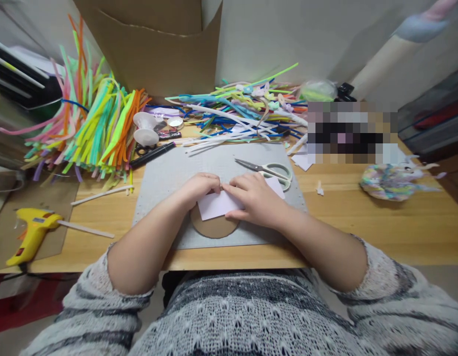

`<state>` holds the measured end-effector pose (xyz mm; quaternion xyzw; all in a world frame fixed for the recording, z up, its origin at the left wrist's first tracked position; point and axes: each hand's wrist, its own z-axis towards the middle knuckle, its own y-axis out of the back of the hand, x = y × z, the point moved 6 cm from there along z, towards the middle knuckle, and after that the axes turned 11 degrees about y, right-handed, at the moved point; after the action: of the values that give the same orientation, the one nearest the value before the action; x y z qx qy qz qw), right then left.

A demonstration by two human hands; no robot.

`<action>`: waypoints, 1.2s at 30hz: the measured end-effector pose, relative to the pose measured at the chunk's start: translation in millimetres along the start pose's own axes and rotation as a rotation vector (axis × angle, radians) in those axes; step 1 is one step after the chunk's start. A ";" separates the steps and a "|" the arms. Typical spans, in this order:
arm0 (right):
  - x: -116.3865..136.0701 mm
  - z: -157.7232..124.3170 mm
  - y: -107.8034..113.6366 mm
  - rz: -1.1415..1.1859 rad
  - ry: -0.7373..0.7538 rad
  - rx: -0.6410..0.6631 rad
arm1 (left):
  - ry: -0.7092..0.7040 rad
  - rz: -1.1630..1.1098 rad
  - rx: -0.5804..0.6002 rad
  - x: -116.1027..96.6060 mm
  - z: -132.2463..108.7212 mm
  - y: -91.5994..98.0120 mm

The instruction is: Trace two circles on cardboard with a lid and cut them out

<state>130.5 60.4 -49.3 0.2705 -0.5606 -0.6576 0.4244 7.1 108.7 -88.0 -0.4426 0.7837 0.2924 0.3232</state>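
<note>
A white paper strip (pixel 215 205) lies over a round brown cardboard disc (pixel 214 229) on the grey mat (pixel 169 183). My left hand (pixel 202 188) is at the strip's upper left edge, its fingers curled together; what they pinch is too small to make out. Across the paper lies my right hand (pixel 253 198), its fingertips meeting the left ones and its thumb on the strip. The paper's far end shows to the right of this hand. Scissors (pixel 269 173) with pale handles rest on the mat just beyond my right hand.
A yellow glue gun (pixel 34 235) lies at the left. Bundled fuzzy sticks (pixel 99 123) stand at the back left, with loose ones (pixel 247 111) heaped behind the mat. A white spool (pixel 146 129) is near a black marker (pixel 152 155). A pastel woven piece (pixel 390 183) sits right.
</note>
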 end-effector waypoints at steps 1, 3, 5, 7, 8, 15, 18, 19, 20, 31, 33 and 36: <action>2.0 0.4 -0.2 0.001 0.002 -0.003 | -0.001 0.000 0.010 -0.5 -0.4 -0.2; 3.8 1.0 -0.4 0.017 -0.011 -0.015 | -0.001 0.005 0.038 -1.6 -2.5 -0.7; 2.5 1.1 -0.1 0.044 -0.038 -0.032 | 0.002 0.014 0.065 -2.7 -6.1 -1.0; -0.8 0.6 1.5 0.060 -0.054 -0.053 | 0.000 0.020 0.080 -3.8 -9.8 0.1; -2.8 0.2 3.0 0.057 -0.058 -0.067 | -0.004 0.019 0.080 -4.3 -11.0 1.3; -14.8 -4.9 12.7 0.047 -0.052 -0.179 | -0.063 0.036 -0.210 -5.9 -7.5 33.0; -16.5 -6.8 13.6 0.039 -0.047 -0.214 | -0.189 0.068 -0.454 -13.3 -18.9 48.6; -16.6 -7.3 13.6 0.030 -0.047 -0.218 | -0.247 0.075 -0.502 -16.0 -25.2 49.3; -16.4 -7.8 14.0 0.020 -0.046 -0.221 | -0.299 0.075 -0.500 -17.6 -30.9 46.3; -83.2 -51.9 58.0 -0.096 -0.510 -0.405 | -0.273 -0.404 -0.358 8.2 -40.7 34.7; -99.2 -56.2 38.5 -0.019 -0.513 -0.211 | -0.293 -0.437 -0.371 9.1 -37.5 39.2; -111.3 -62.3 9.1 0.007 -0.531 0.000 | -0.310 -0.460 -0.344 9.9 -34.7 38.2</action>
<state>239.6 124.6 -67.9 0.0867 -0.6532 -0.7040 0.2649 -39.2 94.5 -67.4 -0.6062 0.5438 0.4038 0.4169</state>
